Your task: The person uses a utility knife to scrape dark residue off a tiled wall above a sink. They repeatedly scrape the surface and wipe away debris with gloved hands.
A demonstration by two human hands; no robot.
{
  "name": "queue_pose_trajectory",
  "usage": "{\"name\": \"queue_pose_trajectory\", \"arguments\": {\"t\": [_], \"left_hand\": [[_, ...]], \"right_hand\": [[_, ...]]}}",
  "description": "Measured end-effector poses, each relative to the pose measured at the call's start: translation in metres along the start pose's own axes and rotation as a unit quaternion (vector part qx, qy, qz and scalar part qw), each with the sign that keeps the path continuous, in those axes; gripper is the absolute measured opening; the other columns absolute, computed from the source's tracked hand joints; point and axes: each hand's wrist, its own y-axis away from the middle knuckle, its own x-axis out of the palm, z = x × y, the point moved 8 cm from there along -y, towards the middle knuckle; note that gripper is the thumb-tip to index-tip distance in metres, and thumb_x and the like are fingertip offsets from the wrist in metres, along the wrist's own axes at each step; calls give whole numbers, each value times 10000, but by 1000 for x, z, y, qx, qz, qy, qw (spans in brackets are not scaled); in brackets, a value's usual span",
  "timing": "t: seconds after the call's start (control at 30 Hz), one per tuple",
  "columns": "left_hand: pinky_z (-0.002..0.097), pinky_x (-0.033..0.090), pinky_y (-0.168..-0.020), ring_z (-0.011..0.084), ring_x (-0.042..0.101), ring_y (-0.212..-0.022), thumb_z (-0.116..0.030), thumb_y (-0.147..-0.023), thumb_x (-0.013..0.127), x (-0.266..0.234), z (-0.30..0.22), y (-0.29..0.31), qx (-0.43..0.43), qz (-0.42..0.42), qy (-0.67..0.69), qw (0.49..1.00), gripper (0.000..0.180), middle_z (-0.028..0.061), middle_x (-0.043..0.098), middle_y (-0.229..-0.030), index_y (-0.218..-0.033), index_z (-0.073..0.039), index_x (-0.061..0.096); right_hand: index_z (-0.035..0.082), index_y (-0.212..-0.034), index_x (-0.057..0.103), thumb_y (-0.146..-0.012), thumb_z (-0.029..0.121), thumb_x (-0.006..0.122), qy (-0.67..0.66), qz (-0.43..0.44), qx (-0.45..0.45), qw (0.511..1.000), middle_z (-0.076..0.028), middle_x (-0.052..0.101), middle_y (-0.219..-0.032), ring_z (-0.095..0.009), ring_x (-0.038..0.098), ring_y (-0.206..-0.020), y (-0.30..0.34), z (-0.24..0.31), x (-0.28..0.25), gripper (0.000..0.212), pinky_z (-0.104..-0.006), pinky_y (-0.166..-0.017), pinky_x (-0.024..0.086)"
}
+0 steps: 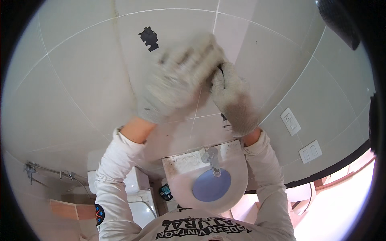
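Observation:
Both my hands wear dirty pale knit work gloves and are raised in front of a grey tiled wall (pixel 96 52). My left hand (pixel 179 76) is smeared by motion, back toward me, its fingertips close to the right hand. My right hand (pixel 234 96) is closed, thumb pressed against curled fingers. A dark gap shows at its fingertips, but whatever it may hold cannot be made out. Up and left of the left hand, a ragged black patch (pixel 149 39) marks the wall. A smaller dark mark (pixel 225 119) shows beside my right wrist.
Below my hands is a white washbasin (pixel 237 176) with a faucet (pixel 212 160) and dirt along its back edge. A toilet (pixel 142 205) stands left of it. A socket plate (pixel 290 121) and a switch plate (pixel 310 151) are on the right wall. Pipework (pixel 52 170) runs at far left.

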Motion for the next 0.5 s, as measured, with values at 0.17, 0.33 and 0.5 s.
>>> {"name": "queue_pose_trajectory", "arguments": {"t": [0.17, 0.33, 0.5], "left_hand": [[439, 435, -1044, 299, 592, -1240, -364, -929, 706, -67, 105, -5, -84, -95, -160, 979, 448, 50, 585, -1483, -1348, -215, 654], [463, 420, -1088, 315, 586, -1263, -372, -945, 688, -95, 139, 15, -49, -159, -219, 962, 456, 83, 603, -1452, -1355, -177, 647], [460, 410, -1102, 322, 570, -1288, -343, -964, 659, -90, 139, 16, -72, -155, -238, 956, 450, 95, 594, -1461, -1378, -167, 631]], "right_hand": [[58, -957, 618, -1017, 271, 621, -86, -64, 197, 974, -190, 655, -754, -410, 682, -681, 17, -3, 21, 221, -492, -576, 538], [79, -964, 621, -1046, 337, 589, 15, -32, 189, 981, -134, 655, -666, -324, 672, -553, 14, 29, 24, 272, -417, -543, 523], [65, -906, 603, -1031, 315, 610, 5, -55, 114, 992, -150, 659, -687, -358, 678, -587, 9, 42, 13, 280, -439, -551, 527]]}}
